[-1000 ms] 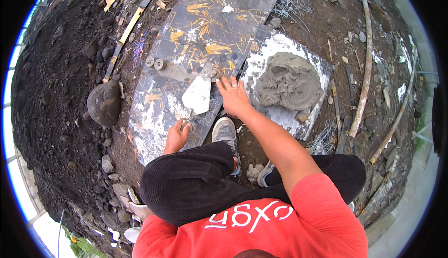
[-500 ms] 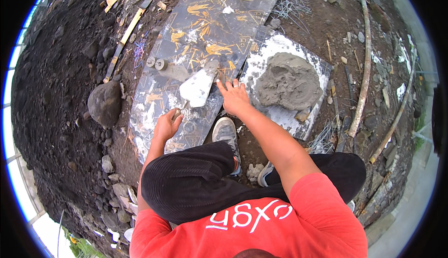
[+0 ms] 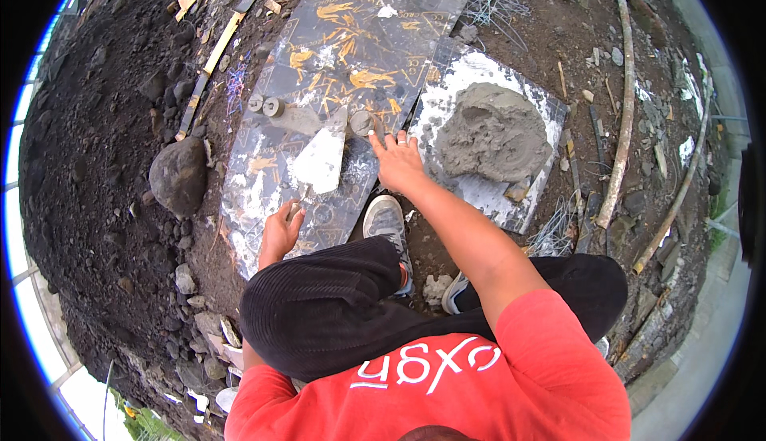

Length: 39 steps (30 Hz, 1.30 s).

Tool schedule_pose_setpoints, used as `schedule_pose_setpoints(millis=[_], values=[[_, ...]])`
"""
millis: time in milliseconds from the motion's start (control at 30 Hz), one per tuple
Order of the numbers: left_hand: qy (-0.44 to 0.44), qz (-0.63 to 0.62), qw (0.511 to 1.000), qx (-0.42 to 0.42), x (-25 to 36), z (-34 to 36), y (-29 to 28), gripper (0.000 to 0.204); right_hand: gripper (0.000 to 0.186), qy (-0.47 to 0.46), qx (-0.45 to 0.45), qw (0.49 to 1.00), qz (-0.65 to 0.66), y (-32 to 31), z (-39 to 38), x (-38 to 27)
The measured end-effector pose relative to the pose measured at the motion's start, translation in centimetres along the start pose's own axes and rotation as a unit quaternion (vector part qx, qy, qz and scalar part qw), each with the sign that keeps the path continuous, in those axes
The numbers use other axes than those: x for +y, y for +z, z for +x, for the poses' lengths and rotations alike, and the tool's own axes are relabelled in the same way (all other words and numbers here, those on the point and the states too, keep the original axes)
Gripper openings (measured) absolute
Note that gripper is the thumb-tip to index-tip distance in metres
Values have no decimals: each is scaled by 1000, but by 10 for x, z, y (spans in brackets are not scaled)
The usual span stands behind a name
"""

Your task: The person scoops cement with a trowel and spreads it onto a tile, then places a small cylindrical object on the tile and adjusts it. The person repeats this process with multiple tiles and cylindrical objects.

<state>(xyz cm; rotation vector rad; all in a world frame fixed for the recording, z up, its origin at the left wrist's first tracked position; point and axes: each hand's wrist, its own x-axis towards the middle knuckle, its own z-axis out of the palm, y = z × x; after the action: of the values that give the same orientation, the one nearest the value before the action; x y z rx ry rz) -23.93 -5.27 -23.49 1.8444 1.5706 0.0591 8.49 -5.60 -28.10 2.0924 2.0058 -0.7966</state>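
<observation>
My left hand (image 3: 282, 229) is closed around the handle of a trowel. The trowel's pale, flat blade (image 3: 317, 163) lies low over the dark printed board (image 3: 319, 66), pointing away from me. Just off the blade's right edge sits a small round grey mortar piece (image 3: 361, 123). My right hand (image 3: 396, 163) has its fingers spread, palm down, with the index fingertip at the near right edge of that piece; I cannot tell whether it touches. Two similar small grey cylinders, the nearer one (image 3: 273, 106) beside the other (image 3: 255, 103), stand on the board's left side.
A mound of wet grey mortar (image 3: 495, 132) sits on a smaller white-stained board (image 3: 471, 66) to the right. A large rounded stone (image 3: 179, 177) and a yellow-and-black strip (image 3: 214, 56) lie left. Tangled wire (image 3: 499, 6) and long poles (image 3: 625, 106) lie right.
The trowel has moved left and toward me with my left hand, away from my right fingers. The round mortar piece, hidden before, now shows. My right hand has barely moved.
</observation>
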Motion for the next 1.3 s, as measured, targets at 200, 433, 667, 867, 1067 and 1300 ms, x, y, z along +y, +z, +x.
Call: schedule_pose_setpoints(millis=[200,433,667,867,1067,1300], values=[[47,-42,998,-1,14,16,17,38,82,-28,38,999,12,5,-9,7],[31,-14,999,-4,7,10,36,39,81,-34,61,997,13,6,-8,11],[2,-19,1000,8,0,-16,35,38,78,-21,63,997,-39,6,-3,8],[38,1,999,36,18,-7,2,37,78,-30,77,996,-31,5,-3,-1],[114,176,977,38,43,49,-40,42,75,-18,69,997,-9,6,-4,-6],[10,54,998,-19,35,59,-38,41,82,-51,90,995,-7,15,-4,4]])
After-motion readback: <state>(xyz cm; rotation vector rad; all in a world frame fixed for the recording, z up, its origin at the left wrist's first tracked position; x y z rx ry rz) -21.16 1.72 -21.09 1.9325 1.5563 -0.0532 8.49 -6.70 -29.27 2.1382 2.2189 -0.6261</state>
